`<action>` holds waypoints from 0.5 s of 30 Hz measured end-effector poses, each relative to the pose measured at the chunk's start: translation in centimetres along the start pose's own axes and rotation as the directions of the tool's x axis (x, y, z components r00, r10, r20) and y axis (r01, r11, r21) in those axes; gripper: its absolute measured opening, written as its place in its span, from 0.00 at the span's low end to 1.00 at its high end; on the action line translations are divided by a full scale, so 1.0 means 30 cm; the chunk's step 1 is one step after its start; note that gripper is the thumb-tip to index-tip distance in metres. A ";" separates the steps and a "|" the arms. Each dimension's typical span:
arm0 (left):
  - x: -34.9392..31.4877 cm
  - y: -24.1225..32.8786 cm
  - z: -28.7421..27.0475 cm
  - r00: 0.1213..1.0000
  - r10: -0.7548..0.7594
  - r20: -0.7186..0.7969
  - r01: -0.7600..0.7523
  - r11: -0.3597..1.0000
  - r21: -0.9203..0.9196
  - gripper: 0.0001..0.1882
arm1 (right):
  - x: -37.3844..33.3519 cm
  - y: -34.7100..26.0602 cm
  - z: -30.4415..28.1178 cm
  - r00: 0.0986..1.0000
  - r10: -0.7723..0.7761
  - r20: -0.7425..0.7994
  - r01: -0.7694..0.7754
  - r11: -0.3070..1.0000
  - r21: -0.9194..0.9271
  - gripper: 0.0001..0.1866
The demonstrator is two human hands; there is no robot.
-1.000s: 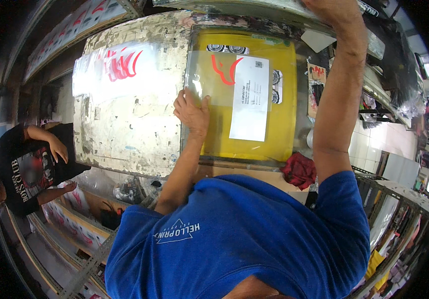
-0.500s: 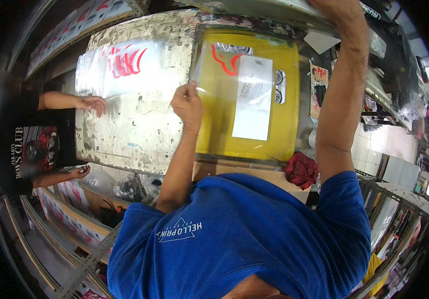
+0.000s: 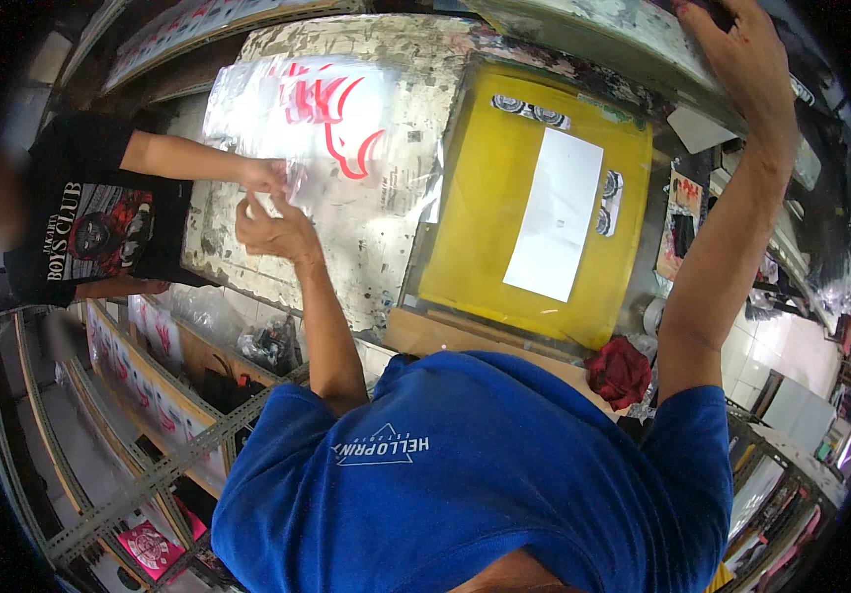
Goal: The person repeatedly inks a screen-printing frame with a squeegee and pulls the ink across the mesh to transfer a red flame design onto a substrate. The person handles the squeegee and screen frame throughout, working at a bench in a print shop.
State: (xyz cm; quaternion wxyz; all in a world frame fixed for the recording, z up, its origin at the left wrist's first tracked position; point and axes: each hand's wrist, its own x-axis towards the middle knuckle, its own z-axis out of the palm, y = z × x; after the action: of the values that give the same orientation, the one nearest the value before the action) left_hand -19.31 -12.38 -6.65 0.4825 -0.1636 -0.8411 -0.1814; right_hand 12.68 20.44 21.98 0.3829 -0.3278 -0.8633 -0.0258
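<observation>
My left hand (image 3: 277, 229) is closed in a pinch at the near edge of a clear plastic sheet (image 3: 386, 163) with red printed shapes. A co-worker's hand (image 3: 265, 176) is at the same edge, right by my fingers. The sheet lies over other red-printed clear sheets (image 3: 238, 99) on a paint-flaked board (image 3: 326, 277). My right hand (image 3: 753, 54) is up at the far right on the edge of a long raised frame (image 3: 623, 54), its fingertips partly cut off by the picture's top.
A yellow printing bed (image 3: 465, 237) with a white paper (image 3: 556, 212) and small black-and-white picture strips (image 3: 529, 112) lies right of the board. A dark red cloth (image 3: 619, 373) is at its near corner. Metal racks (image 3: 139, 395) with printed sheets stand at lower left.
My left hand has carried the red-printed clear sheet leftward off the yellow bed onto the board. The co-worker's hand has reached in to its edge. My right hand stays up at the frame.
</observation>
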 end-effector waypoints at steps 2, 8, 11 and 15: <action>0.021 0.084 0.011 0.989 0.144 -0.034 -0.147 0.940 -0.309 0.15 | 0.020 0.052 0.020 0.994 0.087 0.058 -0.088 0.996 0.014 0.20; -0.128 0.371 0.102 0.889 0.276 0.365 -0.063 0.864 -0.500 0.19 | 0.019 0.004 -0.010 0.997 0.022 0.068 -0.024 0.999 0.033 0.20; -0.238 0.325 0.200 0.830 0.185 0.526 0.045 0.919 -0.392 0.14 | 0.029 -0.033 -0.045 0.993 0.030 0.118 -0.041 0.995 0.093 0.20; -0.224 0.337 0.193 0.837 0.208 0.506 0.063 0.882 -0.467 0.08 | 0.009 -0.020 -0.022 0.999 -0.016 0.036 0.016 1.000 0.019 0.20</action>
State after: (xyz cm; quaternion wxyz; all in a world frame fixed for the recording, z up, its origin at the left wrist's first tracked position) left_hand -15.88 -1.48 -13.72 0.1776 -0.3517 -0.8671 -0.3049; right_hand 12.59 19.92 22.76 0.3703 -0.3176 -0.8728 -0.0148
